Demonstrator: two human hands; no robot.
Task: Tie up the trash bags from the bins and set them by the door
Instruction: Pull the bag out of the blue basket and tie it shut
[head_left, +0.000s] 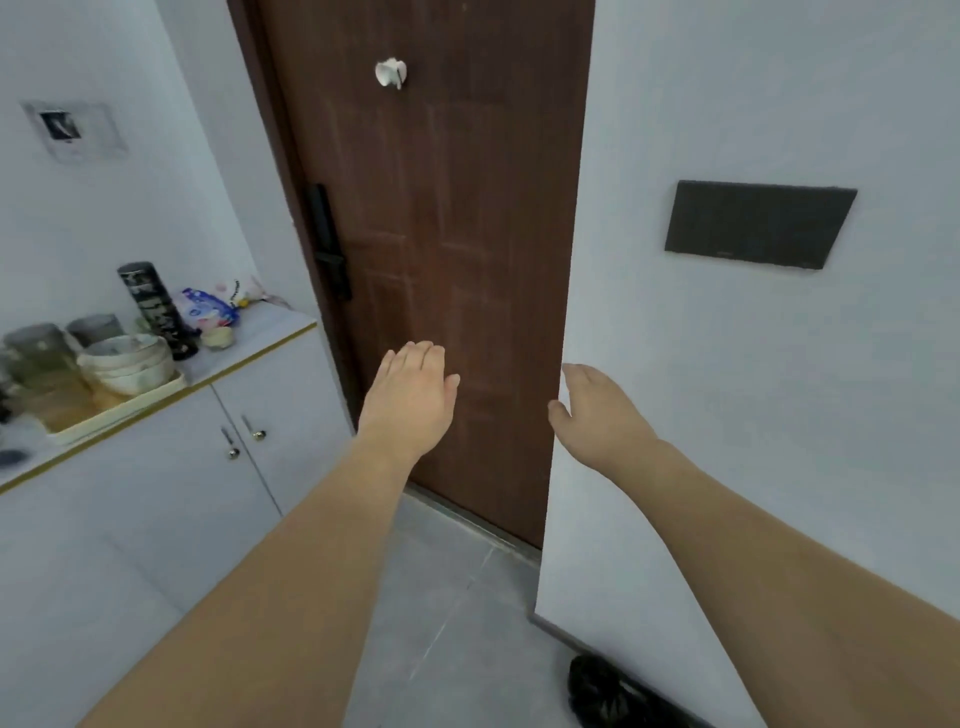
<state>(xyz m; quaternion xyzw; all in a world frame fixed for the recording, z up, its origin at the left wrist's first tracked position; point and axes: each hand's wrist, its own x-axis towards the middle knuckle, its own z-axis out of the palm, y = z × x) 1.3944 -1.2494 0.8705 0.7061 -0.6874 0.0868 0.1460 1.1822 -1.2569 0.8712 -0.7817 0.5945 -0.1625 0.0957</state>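
Forearms reach out bare from below, both hands empty in front of the door. Nearest of all, down on the grey floor tiles (447, 613), a dark crumpled bundle that looks like a black trash bag (608, 693) lies against the foot of the white wall (727, 364), low on the person's right and half cut off by the frame's edge; I cannot tell whether it is tied. It sits below and behind the right hand (597, 410), which is the nearer of the two to it, fingers loose and spread, holding nothing, just beside the wall's corner. The left hand (410, 395) floats further left with fingers straight and together, palm down, also holding nothing, hovering before the brown door (441, 234). If the bag is one of the task's, it seems already placed near the door, so no grasp looks pending. Beyond to the left, a white cabinet (171, 467) carries a tray of bowls (127, 364) and a black canister (153, 306). A black lock handle (327, 244) sits on the door's edge.
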